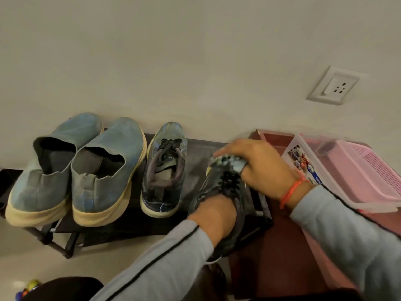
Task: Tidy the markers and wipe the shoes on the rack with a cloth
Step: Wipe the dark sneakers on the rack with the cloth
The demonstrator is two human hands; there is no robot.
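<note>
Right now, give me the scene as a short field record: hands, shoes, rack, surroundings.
left hand: tucked into the opening of the dark laced sneaker, holding it tilted over the rack's right end
right hand: pressing a cloth on that sneaker's toe
rack: black, low, against the wall
other shoes on rack: pair of blue slip-ons at left; matching laced sneaker in the middle, toes to the wall
right of rack: clear plastic box, pink basket
markers: cannot tell
</note>
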